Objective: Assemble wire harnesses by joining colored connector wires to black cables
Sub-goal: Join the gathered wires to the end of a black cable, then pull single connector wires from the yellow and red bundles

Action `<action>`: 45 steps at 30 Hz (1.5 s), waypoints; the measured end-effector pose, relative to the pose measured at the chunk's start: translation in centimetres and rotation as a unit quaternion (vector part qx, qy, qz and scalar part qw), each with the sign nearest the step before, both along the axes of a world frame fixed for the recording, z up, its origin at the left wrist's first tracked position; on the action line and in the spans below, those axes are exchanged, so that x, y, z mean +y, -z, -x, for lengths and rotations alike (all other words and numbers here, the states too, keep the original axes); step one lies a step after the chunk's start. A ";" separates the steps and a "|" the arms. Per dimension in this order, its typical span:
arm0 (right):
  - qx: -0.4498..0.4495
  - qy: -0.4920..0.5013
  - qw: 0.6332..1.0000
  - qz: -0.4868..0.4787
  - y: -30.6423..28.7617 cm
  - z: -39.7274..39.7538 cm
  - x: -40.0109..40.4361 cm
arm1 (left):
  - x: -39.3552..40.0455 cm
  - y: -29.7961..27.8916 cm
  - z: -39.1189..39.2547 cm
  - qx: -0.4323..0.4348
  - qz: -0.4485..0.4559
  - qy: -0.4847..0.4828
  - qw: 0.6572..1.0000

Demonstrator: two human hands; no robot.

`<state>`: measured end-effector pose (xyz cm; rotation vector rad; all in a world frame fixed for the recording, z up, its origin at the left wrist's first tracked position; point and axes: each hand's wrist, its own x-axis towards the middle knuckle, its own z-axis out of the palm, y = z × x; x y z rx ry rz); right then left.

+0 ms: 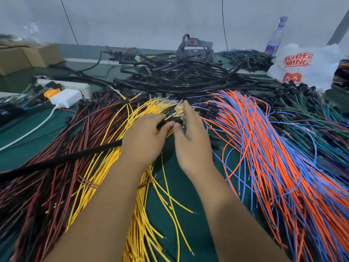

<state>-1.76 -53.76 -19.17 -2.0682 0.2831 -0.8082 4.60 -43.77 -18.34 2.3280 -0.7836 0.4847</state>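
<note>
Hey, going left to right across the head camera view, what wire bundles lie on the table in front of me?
Red and black wires → yellow wires, under the left hand → right hand → orange and blue wires → green wires.

The single view comes from a wide-angle camera worn on the person's head, looking forward and down across the green counter (188, 186), close enough that both forearms fill the lower part of the picture. It faces the pale wall behind the counter, whose far edge lies high in the picture and curves with the lens. There is no second view, so nothing is shared; the near edge of the counter falls below the picture.
</note>
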 end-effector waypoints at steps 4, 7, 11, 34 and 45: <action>-0.073 0.083 0.987 0.117 -0.7 0.7 1.0 | 0.0 -0.1 -0.5 0.034 0.045 -0.012 0.998; 0.020 0.008 0.997 0.075 -0.8 0.5 1.8 | 0.1 -0.8 -1.2 0.105 0.052 0.024 0.993; 0.010 -0.038 0.975 -0.218 -1.4 -0.2 1.6 | 0.9 -3.3 -1.3 0.096 0.090 0.081 0.988; 0.025 -0.365 0.898 -0.245 -7.0 0.5 9.2 | 15.7 -13.0 -0.5 0.074 0.097 -0.113 0.986; 0.091 -0.425 0.893 -0.115 -8.1 -1.1 15.8 | 30.5 -14.9 -6.4 -0.021 -0.073 -0.356 0.931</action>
